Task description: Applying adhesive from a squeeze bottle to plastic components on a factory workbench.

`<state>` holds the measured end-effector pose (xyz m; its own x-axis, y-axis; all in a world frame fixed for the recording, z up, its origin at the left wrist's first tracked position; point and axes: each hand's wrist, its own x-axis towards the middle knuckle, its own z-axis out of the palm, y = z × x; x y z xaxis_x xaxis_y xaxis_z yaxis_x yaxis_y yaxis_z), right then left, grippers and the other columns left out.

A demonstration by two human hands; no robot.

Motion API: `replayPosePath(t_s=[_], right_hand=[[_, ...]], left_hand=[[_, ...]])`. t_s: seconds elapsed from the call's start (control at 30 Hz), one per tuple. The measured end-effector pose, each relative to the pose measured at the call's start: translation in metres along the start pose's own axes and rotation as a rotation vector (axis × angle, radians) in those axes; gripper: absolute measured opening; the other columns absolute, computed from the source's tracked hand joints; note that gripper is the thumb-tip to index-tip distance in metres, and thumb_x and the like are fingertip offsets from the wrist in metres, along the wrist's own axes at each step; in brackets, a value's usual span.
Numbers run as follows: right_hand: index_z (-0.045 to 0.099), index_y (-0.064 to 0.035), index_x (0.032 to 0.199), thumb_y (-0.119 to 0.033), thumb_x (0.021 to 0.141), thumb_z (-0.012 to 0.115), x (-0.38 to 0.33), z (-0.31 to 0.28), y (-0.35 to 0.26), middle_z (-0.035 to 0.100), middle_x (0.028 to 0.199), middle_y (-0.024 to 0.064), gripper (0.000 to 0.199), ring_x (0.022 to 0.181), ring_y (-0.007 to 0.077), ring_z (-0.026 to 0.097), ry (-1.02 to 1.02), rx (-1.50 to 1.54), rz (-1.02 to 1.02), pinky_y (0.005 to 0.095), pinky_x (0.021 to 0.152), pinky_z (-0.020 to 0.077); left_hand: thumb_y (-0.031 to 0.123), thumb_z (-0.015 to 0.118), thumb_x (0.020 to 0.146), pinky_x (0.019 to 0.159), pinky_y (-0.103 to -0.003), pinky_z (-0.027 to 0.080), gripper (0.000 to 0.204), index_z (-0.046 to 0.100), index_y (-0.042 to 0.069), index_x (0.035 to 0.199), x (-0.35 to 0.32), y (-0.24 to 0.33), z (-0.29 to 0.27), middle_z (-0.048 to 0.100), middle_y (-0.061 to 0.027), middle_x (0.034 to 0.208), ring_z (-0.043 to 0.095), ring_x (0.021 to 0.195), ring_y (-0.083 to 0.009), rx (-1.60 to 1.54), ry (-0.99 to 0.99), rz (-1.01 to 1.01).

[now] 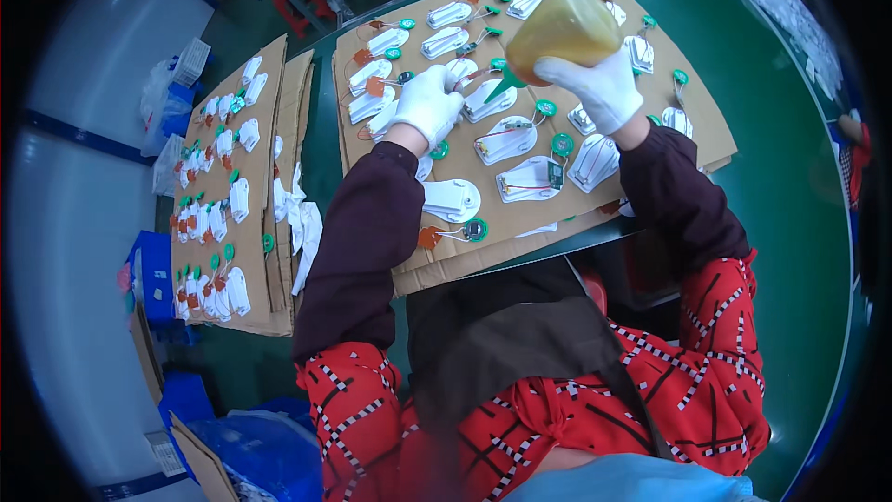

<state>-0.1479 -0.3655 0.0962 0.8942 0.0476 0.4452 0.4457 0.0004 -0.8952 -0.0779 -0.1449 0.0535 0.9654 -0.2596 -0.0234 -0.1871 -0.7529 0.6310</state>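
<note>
My right hand, in a white glove, is wrapped round a translucent squeeze bottle of yellowish liquid. The bottle is tipped over, and its green nozzle points down at a white plastic housing. To the left of that housing, my gloved left hand has its fingers pinched together; what they hold is too small to make out. Around both hands lie rows of white housings, many wired to round green circuit boards and some to orange pieces.
A large cardboard sheet bears the housings. At the left, another cardboard sheet carries more of these parts, with white cloth by its edge. Blue bins and a blue plastic bag stand farther left on the green floor.
</note>
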Motion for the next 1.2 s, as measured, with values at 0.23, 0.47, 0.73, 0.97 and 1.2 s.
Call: replayPosePath(t_s=[0.23,0.47,0.73,0.97,1.2], right_hand=[[0.053,-0.0013,0.109,-0.011,0.069,0.075,0.011,0.014,0.017,0.061,0.100,0.0071,0.047,0.088,0.0139,0.060,0.022,-0.055,-0.036,0.0264,0.074,0.0504],[0.054,-0.0015,0.108,-0.014,0.067,0.078,0.018,0.020,0.025,0.062,0.100,0.0069,0.049,0.089,0.0134,0.060,-0.034,-0.194,0.044,0.0270,0.077,0.0499],[0.052,-0.0017,0.112,-0.030,0.065,0.080,0.019,0.022,0.032,0.061,0.104,0.0096,0.062,0.093,0.0149,0.060,-0.053,-0.195,0.022,0.0272,0.080,0.0489],[0.053,-0.0024,0.109,-0.016,0.066,0.079,0.014,0.015,0.033,0.061,0.100,0.0060,0.052,0.089,0.0138,0.059,-0.089,-0.194,-0.011,0.0270,0.077,0.0491],[0.053,-0.0020,0.109,-0.013,0.067,0.076,0.007,0.006,0.022,0.061,0.098,0.0065,0.049,0.086,0.0133,0.059,-0.089,-0.052,0.016,0.0266,0.074,0.0493]], left_hand=[[0.005,0.056,0.076,0.062,-0.027,0.052,0.018,0.056,-0.002,0.092,-0.001,0.000,-0.001,0.064,-0.0120,0.081,0.065,0.070,-0.0169,-0.018,-0.008,0.050],[0.006,0.057,0.074,0.063,-0.027,0.052,0.019,0.057,-0.004,0.091,-0.003,0.002,-0.002,0.064,-0.0126,0.081,0.065,0.069,-0.0171,-0.050,-0.033,-0.053],[0.006,0.057,0.075,0.063,-0.027,0.052,0.019,0.057,-0.004,0.092,0.000,-0.002,0.000,0.064,-0.0135,0.082,0.065,0.070,-0.0174,0.031,-0.009,0.020],[0.006,0.057,0.075,0.064,-0.028,0.051,0.017,0.058,-0.001,0.091,-0.005,0.002,0.001,0.065,-0.0120,0.081,0.065,0.070,-0.0172,0.111,0.034,0.012],[0.007,0.060,0.073,0.062,-0.029,0.049,0.014,0.063,0.002,0.085,-0.007,0.007,0.002,0.065,-0.0109,0.073,0.064,0.067,-0.0175,0.149,0.040,0.088]])
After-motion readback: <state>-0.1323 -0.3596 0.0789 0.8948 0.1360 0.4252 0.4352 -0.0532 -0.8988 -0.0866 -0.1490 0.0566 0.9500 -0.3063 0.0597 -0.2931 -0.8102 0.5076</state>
